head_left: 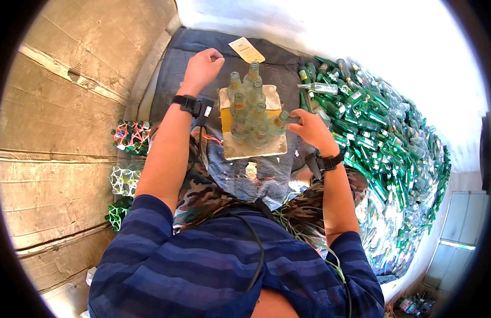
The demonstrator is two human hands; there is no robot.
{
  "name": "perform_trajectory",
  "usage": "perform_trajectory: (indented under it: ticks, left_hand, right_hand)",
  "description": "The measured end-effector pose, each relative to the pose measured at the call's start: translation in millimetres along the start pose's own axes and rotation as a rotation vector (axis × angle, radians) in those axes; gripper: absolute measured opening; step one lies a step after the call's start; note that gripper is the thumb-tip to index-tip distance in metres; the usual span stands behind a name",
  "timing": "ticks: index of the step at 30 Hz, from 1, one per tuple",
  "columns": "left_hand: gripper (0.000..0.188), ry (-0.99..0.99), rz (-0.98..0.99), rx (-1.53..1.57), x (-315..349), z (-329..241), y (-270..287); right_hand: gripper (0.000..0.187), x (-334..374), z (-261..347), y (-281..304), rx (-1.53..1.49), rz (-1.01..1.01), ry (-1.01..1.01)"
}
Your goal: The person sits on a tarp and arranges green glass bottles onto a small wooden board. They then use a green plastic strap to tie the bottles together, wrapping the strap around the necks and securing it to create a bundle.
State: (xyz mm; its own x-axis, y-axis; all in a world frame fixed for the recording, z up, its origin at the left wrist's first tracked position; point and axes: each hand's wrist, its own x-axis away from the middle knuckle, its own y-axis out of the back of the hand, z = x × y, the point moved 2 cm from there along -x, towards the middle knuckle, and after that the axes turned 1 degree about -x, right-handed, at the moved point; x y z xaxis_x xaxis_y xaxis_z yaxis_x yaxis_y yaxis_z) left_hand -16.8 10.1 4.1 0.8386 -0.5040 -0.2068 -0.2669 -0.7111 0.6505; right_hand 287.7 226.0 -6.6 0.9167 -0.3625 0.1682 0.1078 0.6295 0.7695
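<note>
A tight group of several clear glass bottles (256, 114) stands upright on a low board (254, 152) with a yellow band, in front of me. My left hand (204, 69) is raised beyond the group's left side with its fingers curled closed; whether anything thin is in them I cannot make out. To the right, my right hand (313, 131) has thumb and forefinger apart, right beside the neck of the rightmost bottle (278, 124). That bottle leans slightly to the right. I cannot tell whether the fingertips touch it.
A large heap of green and clear bottles (367, 127) fills the right side. Bundles of bottles tied with red (131, 135), white (124, 180) and green strips (118, 213) line the left by a cardboard wall (70, 132). A yellowish card (247, 50) lies on the dark cloth (176, 58).
</note>
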Motion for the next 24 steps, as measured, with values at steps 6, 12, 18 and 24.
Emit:
perform_trajectory:
  ticks: [6, 12, 18, 24]
  left_hand:
    - [0.019, -0.018, -0.013, 0.037, -3, -3, -1]
    - [0.025, -0.007, 0.01, 0.071, -6, -4, -9]
    - [0.021, 0.016, 0.052, 0.155, -5, -10, 15]
    - [0.022, 0.023, 0.078, 0.193, 2, -9, -2]
  right_hand:
    - [0.039, -1, -16, 21, -0.028, -0.076, -0.02]
    - [0.029, 38, -34, 74, -0.477, -0.251, -0.125]
    - [0.031, 114, -42, 121, -0.696, -0.556, -0.165]
    - [0.028, 217, -78, 122, -0.656, -0.787, -0.329]
